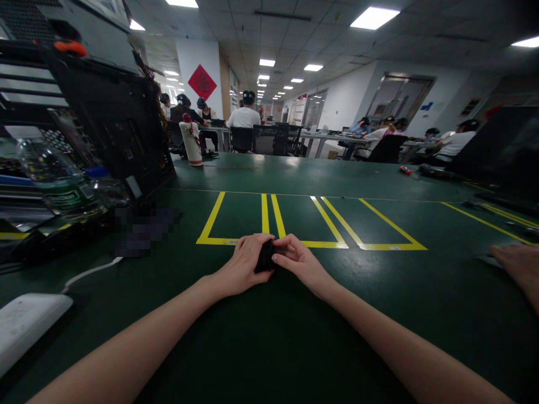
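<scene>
One green table (pixel 269 348) is seen under and all around the fingers. Far to the left of them, one black computer case (pixel 141 123) is placed, and nearer, also on the left, one white box (pixel 33 320) with one white cable is seen. Just beyond the fingertips, three outlines of yellow tape (pixel 265 213) are laid side by side, with six slanting strips counted. Well left of the fingers, two clear bottles are noticed: one with green label (pixel 63 193) and one with blue cap (pixel 97 172). Farther ahead, slightly left, one white cylinder (pixel 193 147) is stood upright. Far to the right, one hand of another person (pixel 517 269) is partly shown. The left hand (pixel 248 257) is curved over one small black object (pixel 264 257), which is held between its fingers and thumb. By the right hand (pixel 303 262), the object's right side is approached with bent index finger and thumb near together; whether something is pinched there cannot be told.
</scene>
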Demonstrator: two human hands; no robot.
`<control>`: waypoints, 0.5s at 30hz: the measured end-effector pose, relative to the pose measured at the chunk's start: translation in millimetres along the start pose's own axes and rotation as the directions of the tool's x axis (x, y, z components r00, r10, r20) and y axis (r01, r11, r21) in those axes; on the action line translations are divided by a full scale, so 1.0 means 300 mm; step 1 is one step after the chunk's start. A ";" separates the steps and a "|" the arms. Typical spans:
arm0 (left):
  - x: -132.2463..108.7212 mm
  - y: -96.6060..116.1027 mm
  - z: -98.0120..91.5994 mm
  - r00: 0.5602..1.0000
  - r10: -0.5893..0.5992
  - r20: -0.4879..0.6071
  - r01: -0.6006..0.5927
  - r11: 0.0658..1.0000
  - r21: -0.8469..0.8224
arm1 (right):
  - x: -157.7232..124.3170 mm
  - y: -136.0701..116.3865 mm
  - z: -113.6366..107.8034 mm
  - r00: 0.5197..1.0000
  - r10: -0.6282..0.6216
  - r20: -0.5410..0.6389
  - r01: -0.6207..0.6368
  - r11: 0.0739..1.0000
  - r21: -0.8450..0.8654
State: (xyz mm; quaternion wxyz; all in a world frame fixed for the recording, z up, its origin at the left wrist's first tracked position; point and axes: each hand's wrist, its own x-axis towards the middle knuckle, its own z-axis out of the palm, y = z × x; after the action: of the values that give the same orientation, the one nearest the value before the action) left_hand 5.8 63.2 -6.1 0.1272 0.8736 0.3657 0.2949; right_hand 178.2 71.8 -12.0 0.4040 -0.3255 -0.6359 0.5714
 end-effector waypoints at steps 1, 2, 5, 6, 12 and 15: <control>0.000 -0.001 0.000 1.000 -0.002 -0.001 0.002 1.000 -0.003 | 0.001 -0.001 0.000 1.000 0.007 -0.008 -0.007 1.000 -0.011; -0.001 -0.001 0.000 1.000 -0.004 -0.002 0.004 1.000 -0.006 | 0.001 -0.002 0.000 1.000 0.016 -0.014 -0.016 1.000 -0.024; -0.003 -0.002 0.000 1.000 -0.009 0.001 0.009 1.000 -0.007 | -0.001 -0.004 -0.002 0.999 0.035 -0.001 -0.035 0.999 -0.032; -0.003 -0.002 -0.001 1.000 -0.010 0.003 0.010 1.000 -0.008 | -0.003 -0.003 -0.003 0.999 0.031 0.013 -0.030 0.999 -0.017; -0.003 -0.002 0.001 1.000 -0.016 0.002 0.016 1.000 -0.010 | -0.010 0.001 0.003 0.998 -0.004 0.056 0.001 0.999 0.045; -0.003 -0.003 0.002 1.000 -0.016 -0.003 0.016 1.000 -0.009 | -0.007 0.003 0.006 1.000 -0.010 0.026 0.009 1.000 0.027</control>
State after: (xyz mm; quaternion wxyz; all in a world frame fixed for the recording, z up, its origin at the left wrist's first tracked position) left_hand 5.2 63.2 -7.3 0.1332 0.8697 0.3712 0.2969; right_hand 177.4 69.1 -13.2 0.4028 -0.3096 -0.6350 0.5819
